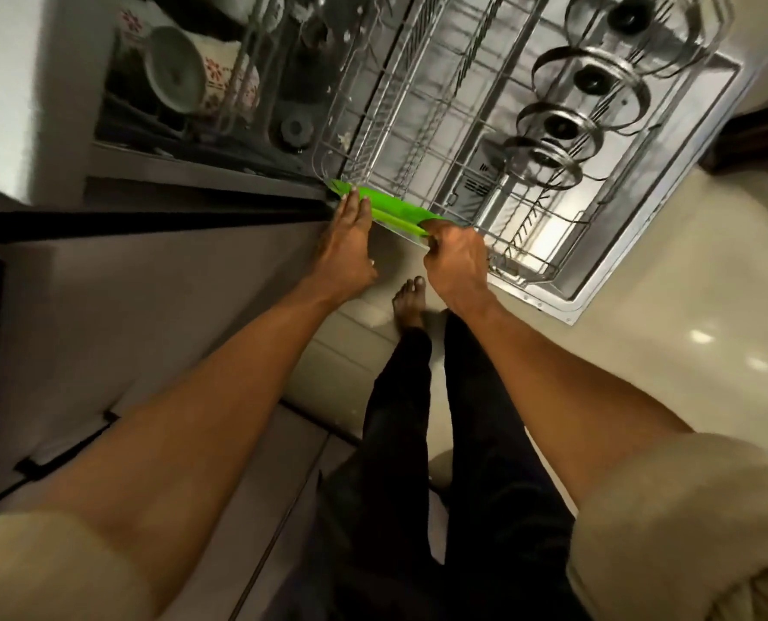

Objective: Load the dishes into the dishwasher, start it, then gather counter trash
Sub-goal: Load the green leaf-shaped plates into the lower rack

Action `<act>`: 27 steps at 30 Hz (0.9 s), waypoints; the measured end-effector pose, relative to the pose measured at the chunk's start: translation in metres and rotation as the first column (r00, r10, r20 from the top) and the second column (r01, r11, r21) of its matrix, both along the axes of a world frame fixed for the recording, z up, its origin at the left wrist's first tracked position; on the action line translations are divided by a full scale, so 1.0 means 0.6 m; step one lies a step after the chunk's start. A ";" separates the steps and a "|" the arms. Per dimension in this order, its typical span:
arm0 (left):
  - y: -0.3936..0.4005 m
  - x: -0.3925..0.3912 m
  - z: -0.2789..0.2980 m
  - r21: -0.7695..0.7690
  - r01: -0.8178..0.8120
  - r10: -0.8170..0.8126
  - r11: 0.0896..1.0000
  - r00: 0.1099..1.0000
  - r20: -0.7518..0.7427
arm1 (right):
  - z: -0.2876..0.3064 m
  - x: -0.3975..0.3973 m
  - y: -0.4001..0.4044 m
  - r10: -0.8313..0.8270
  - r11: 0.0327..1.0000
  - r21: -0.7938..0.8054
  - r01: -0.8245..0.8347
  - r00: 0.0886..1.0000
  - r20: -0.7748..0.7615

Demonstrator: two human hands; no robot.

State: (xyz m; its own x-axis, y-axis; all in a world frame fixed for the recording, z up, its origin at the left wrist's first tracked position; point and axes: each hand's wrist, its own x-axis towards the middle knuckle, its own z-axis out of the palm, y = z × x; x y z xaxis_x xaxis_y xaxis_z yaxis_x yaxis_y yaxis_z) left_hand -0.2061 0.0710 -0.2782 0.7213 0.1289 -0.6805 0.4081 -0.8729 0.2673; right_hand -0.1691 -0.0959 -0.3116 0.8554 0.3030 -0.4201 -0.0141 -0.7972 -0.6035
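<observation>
A flat bright green plastic plate (391, 208) stands on edge at the near rim of the pulled-out silver wire dishwasher rack (454, 141). Its long axis runs from the rack's near left corner down toward the right, along the rack's front edge, with the thin edge facing the camera.

The left hand (344, 248) reaches in with straight, close-set fingers; the fingertips (354, 200) rest on the plate's left part, and green shows beyond and on either side of them. The thumb's position cannot be made out.

The right hand (456, 257) has its fingers curled over the plate's right end, gripping it; the plate extends leftward from this grip toward the left hand's fingertips.

Beyond the fingers, further back in the rack, several round steel lids with black knobs (566, 127) stand in a row. A bare foot (409, 302) stands on the floor below the hands.
</observation>
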 end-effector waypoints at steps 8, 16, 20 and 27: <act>0.015 0.034 -0.092 0.002 -0.058 0.058 0.998 0.997 -0.043 | -0.113 0.023 0.034 0.015 0.999 0.050 -0.019 0.996 0.084; 0.036 0.052 -0.147 -0.008 -0.051 0.050 0.999 0.997 -0.057 | -0.166 0.044 0.066 0.013 0.998 0.059 -0.019 0.996 0.092; 0.050 0.064 -0.171 0.001 -0.045 0.045 0.999 0.996 -0.079 | -0.190 0.062 0.085 0.042 0.997 0.057 -0.043 0.999 0.012; 0.062 0.084 -0.201 0.015 -0.008 0.010 1.000 0.993 -0.117 | -0.240 0.084 0.098 0.035 0.998 0.055 -0.035 0.999 -0.012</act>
State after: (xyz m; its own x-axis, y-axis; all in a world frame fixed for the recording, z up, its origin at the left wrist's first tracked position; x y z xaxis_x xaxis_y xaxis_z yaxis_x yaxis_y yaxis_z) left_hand -0.1557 0.1083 -0.3991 0.6356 0.1452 -0.7582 0.4437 -0.8725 0.2048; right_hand -0.1186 -0.0371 -0.4555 0.8384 0.3553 -0.4134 0.0049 -0.7632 -0.6461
